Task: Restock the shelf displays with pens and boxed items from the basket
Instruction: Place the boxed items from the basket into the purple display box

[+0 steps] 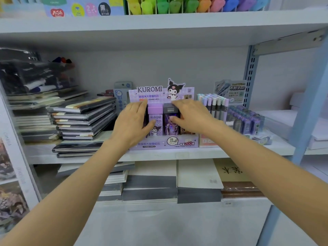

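A purple Kuromi display box [165, 143] stands on the middle shelf [177, 154], filled with upright small boxed leads. My left hand [134, 119] lies over the box's left side with fingers stretched toward the back card and its thumb touching a light purple lead box [156, 119]. My right hand [190, 115] lies flat over the right side, with fingers on top of a dark lead box [171, 110] and the thumb against its front. Neither hand clearly grips anything. No basket is in view.
Stacked notebooks [83, 118] crowd the shelf to the left of the display. Pastel pens [214, 105] and purple lead cases [245, 121] stand close on its right. Highlighters [177, 5] fill the shelf above, and paper pads [150, 183] lie on the shelf below.
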### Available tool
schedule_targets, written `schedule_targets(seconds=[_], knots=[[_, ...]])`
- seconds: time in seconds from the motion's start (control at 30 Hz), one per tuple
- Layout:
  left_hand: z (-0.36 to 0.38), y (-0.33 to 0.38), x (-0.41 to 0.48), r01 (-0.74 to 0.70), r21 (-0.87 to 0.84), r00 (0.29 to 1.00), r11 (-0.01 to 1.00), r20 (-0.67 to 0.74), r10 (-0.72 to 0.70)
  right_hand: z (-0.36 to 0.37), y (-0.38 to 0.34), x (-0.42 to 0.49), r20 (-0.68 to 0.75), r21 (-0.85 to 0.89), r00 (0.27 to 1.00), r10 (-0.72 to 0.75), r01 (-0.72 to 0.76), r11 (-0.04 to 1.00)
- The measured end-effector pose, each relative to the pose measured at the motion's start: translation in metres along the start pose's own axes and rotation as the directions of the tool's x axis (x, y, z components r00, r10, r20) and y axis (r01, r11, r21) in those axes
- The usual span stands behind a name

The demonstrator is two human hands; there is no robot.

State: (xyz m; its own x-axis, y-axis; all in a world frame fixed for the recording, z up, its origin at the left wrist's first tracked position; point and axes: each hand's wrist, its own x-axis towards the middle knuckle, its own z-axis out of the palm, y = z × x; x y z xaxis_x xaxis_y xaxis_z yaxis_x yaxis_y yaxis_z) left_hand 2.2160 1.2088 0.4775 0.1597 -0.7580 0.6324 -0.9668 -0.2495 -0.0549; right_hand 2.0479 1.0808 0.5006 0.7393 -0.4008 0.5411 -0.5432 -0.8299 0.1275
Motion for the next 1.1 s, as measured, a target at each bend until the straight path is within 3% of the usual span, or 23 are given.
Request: schedule_targets(seconds=[0.17,0.27,0.4,0.47,0.53,0.7,0.8,1.1], knots=[[-0.001,0.001,0.002,0.005,0.005,0.999,1.0,-0.032,-0.005,0.005,-0.003,-0.004,-0.024,-0.047,0.999,-0.023,0.022,0.999],[-0.004,0.007,0.002,0.019,0.06,1.0,0.998,-0.006,-0.019,-0.014,0.009,-0.002,0.049,0.162,0.999,-0.017,0.009,0.987],[0.009,0.045,-0.015,-0.147,0.049,0.984,0.988,-0.096,0.151,-0.041,0.052,-0.006,-0.078,0.197,0.997,0.02,-0.004,0.98],[0.027,0.063,-0.023,-0.208,0.05,0.977,0.977,-0.036,0.21,-0.039,0.071,-0.012,-0.001,0.155,0.996,0.09,-0.088,0.984],[0.045,0.07,-0.026,-0.2,0.056,0.98,0.978,0.009,0.2,-0.028,0.084,-0.021,0.066,0.11,0.988,0.14,-0.147,0.983],[0.063,0.071,-0.024,-0.184,0.069,0.982,0.981,-0.037,0.187,-0.014,0.082,-0.019,0.038,0.09,0.989,0.143,-0.146,0.985],[0.066,0.069,-0.024,-0.197,0.062,0.977,0.978,-0.071,0.201,-0.019,0.085,-0.012,0.118,0.186,0.985,0.125,-0.146,0.972],[0.067,0.07,-0.019,-0.18,0.047,0.981,0.983,-0.07,0.183,-0.019,0.099,-0.02,0.053,0.292,0.994,0.1,-0.111,0.95]])
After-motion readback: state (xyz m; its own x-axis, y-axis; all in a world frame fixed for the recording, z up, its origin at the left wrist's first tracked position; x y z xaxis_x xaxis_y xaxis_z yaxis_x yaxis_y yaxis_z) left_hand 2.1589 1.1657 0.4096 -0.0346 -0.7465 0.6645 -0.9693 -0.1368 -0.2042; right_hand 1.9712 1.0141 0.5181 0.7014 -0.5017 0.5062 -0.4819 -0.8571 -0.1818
